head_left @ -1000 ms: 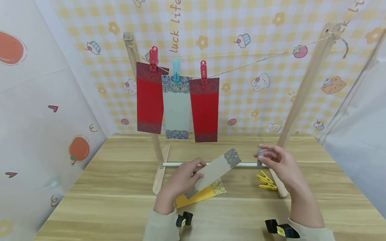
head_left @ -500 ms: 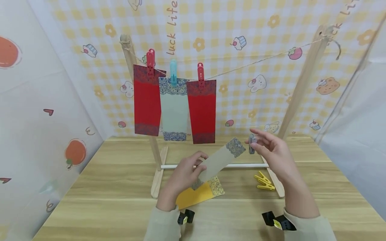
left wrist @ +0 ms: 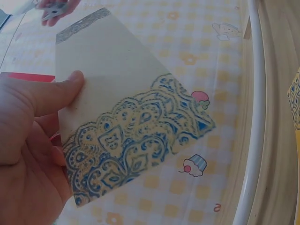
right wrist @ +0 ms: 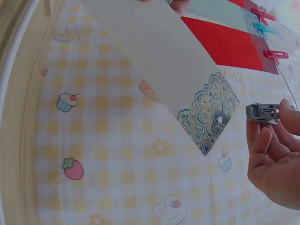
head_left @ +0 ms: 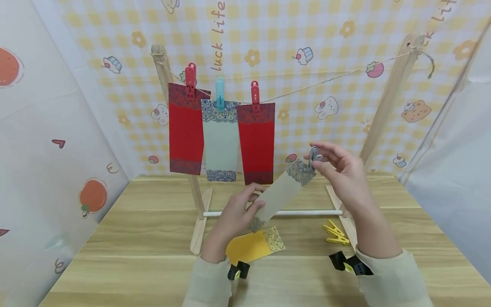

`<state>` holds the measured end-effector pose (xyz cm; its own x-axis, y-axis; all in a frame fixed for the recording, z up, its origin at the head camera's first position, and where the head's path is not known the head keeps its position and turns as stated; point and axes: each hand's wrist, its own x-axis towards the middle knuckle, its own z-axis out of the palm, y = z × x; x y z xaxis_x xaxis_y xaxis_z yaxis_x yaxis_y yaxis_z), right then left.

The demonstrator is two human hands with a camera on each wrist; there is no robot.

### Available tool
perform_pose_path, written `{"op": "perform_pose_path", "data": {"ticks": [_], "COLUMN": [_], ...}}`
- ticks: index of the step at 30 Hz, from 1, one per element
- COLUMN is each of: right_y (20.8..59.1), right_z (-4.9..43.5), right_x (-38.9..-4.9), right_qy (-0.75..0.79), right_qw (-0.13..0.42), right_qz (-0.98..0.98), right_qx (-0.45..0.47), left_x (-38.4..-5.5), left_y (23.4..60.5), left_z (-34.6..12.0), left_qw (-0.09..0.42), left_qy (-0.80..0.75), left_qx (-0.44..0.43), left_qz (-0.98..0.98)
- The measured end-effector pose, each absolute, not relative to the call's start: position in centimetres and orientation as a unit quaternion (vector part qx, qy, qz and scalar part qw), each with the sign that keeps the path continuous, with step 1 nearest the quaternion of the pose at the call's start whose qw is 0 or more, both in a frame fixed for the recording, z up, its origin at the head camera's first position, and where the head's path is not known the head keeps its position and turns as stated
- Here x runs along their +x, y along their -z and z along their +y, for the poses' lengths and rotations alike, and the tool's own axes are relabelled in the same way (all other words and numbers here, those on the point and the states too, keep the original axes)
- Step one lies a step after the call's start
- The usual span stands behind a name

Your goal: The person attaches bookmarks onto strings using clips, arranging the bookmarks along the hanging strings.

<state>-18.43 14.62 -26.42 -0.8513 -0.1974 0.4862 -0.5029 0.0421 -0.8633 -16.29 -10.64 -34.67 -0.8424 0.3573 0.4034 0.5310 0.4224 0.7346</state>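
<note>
My left hand pinches a pale card with blue patterned ends, near its lower end, thumb on the face in the left wrist view. The card slants up to the right, above the table. My right hand holds a grey clothespin between thumb and fingers, close to the card's upper corner. In the right wrist view the clothespin stands apart from the card's patterned end. Below the left hand, a yellow card lies on the table.
A string runs between two wooden posts. Red clothespins and a blue one hold two red cards and a pale green card on it. Yellow clothespins lie by the right foot. A white rod joins the posts.
My right hand has risen and moved left with the grey clothespin, toward the card's upper corner. The left hand has lifted the pale card up and slightly right, off the yellow card.
</note>
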Motion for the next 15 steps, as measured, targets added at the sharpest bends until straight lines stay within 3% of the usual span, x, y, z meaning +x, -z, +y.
{"op": "perform_pose_path", "data": {"ticks": [15], "right_y": [22.1], "right_z": [12.5], "right_x": [-19.6], "right_qy": [-0.657], "right_qw": [0.148], "right_qz": [-0.678], "right_qx": [0.293], "left_x": [-17.7], "left_y": [33.5], "left_z": [-10.3], "left_qw": [0.168], "left_qy": [0.479], "left_qx": [-0.264], "left_qz": [-0.82]}}
